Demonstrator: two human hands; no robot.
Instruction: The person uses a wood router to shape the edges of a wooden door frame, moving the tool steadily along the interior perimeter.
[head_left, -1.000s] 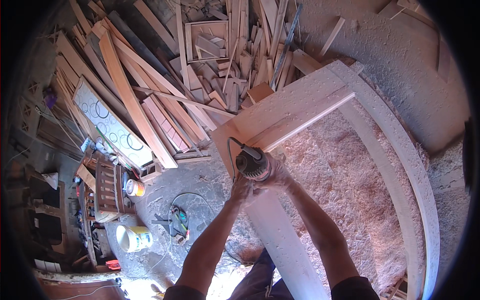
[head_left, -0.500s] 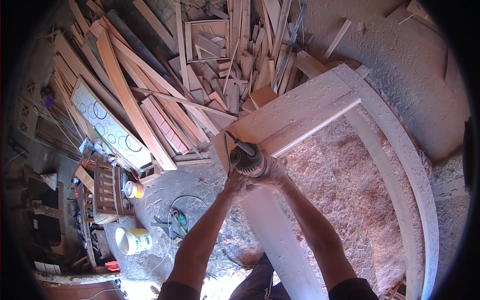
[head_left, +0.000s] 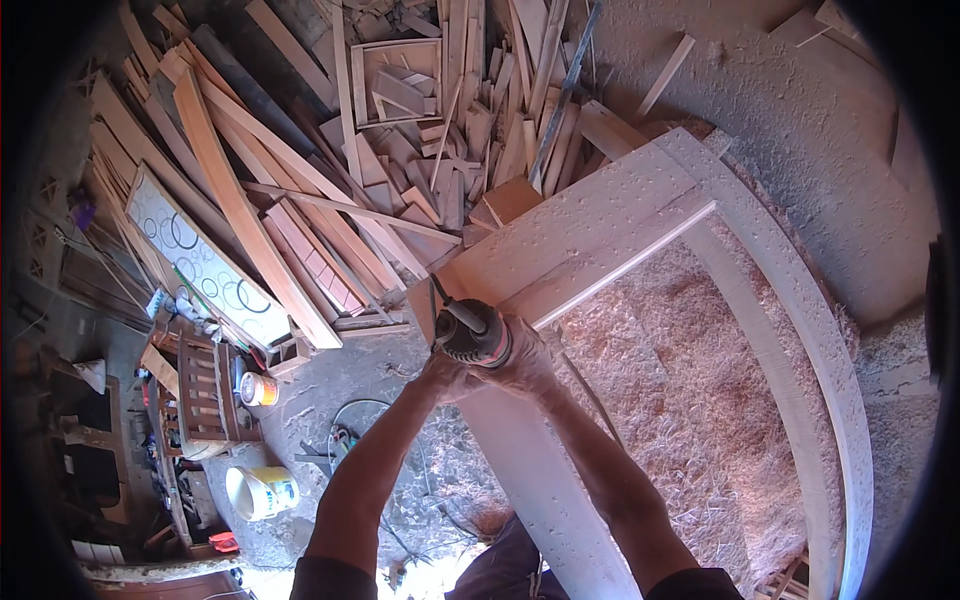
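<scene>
My left hand (head_left: 446, 378) and my right hand (head_left: 527, 364) are both wrapped around the lower part of a dark, round corded router (head_left: 474, 332) with a red band. It stands upright on the left corner of a large pale wooden frame (head_left: 590, 240), where a wide straight board meets the board (head_left: 525, 480) running back toward me. The router's cord rises from its top. Its base and bit are hidden by my hands. Small pits and dust mark the frame's surface, and its far right side is a long curve.
Wood shavings (head_left: 670, 370) cover the floor inside the frame. Offcuts and planks (head_left: 400, 180) are heaped beyond it. To the left stand a white bucket (head_left: 262, 493), a small tub (head_left: 259, 389) and a slatted wooden piece (head_left: 205, 390). Cables (head_left: 425, 470) lie on the floor.
Router and both hands appear slightly further left and nearer in the picture, while the view itself has shifted too. The grip is unchanged, and a cable now shows beside my right forearm.
</scene>
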